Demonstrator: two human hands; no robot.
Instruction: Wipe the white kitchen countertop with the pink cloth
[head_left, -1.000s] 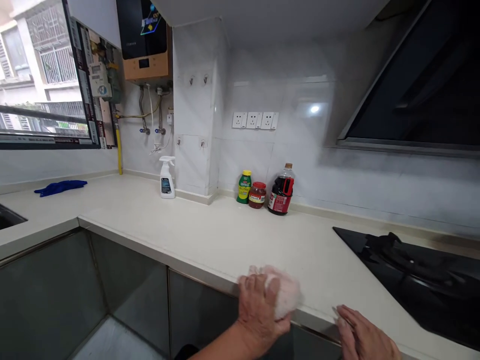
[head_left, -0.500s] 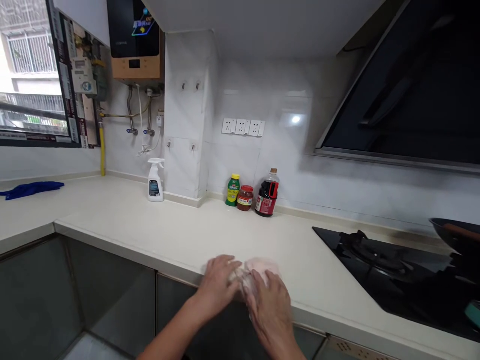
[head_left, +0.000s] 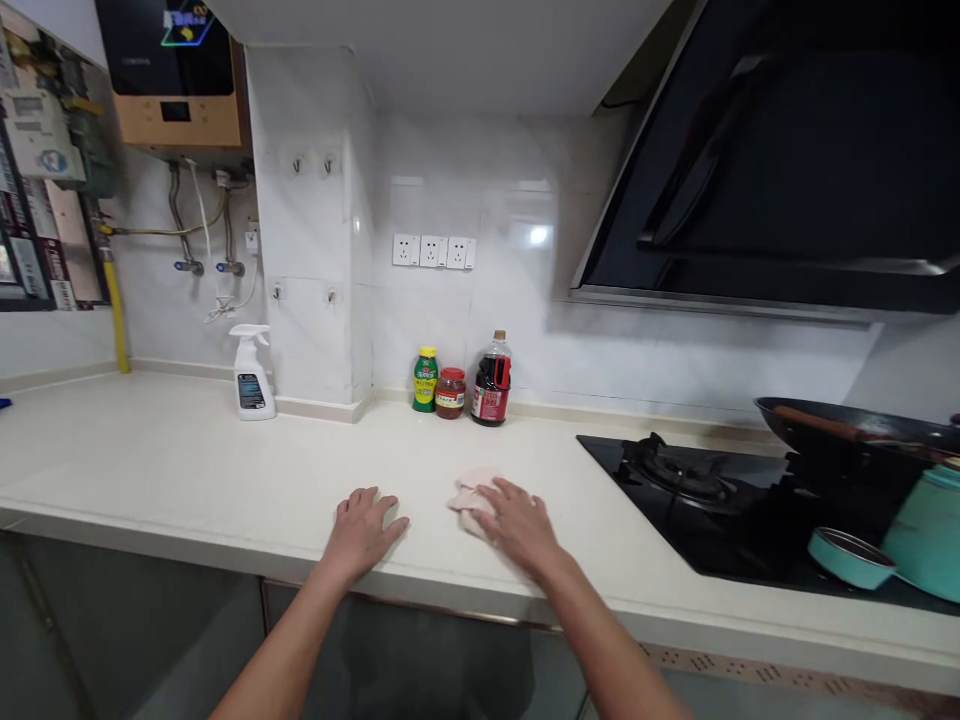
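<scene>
A crumpled pale pink cloth (head_left: 472, 494) lies on the white countertop (head_left: 225, 475). My right hand (head_left: 519, 522) presses on the cloth's right side, its fingers bent over the fabric and hiding part of it. To the left, my left hand (head_left: 362, 530) rests near the counter's front edge with fingers spread and nothing in it. A gap of bare counter separates it from the cloth.
Along the wall stand a spray bottle (head_left: 252, 375), a green bottle (head_left: 424, 382), a red-lidded jar (head_left: 450, 394) and a dark sauce bottle (head_left: 491, 385). On the right, a black gas stove (head_left: 720, 530) holds a wok (head_left: 862, 432) and a turquoise pot (head_left: 930, 535). A range hood (head_left: 780, 180) overhangs it.
My hands have parted: the left has let go of the cloth and lies flat on the counter. The right has the cloth farther onto the countertop. The view has turned right.
</scene>
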